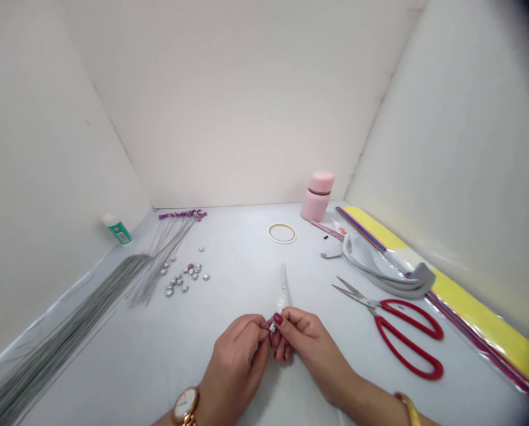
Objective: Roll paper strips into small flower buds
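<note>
My left hand [238, 361] and my right hand [306, 349] meet low in the middle of the view, fingertips pinched together. A white tapered strip [283, 290] with small holes rises from my right hand's fingers. A small silver bead [272, 326] shows at its lower end, pinched by my left fingertips. The fingers partly hide the bead and the strip's base. Right of my right hand lie red-handled scissors [395, 331]. A pile of silver beads [182, 278] sits left of my left hand, out of reach of my fingers.
Thin grey wires [47, 337] lie in a long bundle at left, near purple-beaded wires [182, 215]. A pink bottle [316, 196], tape ring [282, 233], glue bottle [118, 229], grey curved sheets [380, 266] and yellow packaging [477, 307] surround the white tabletop, walled by white boards.
</note>
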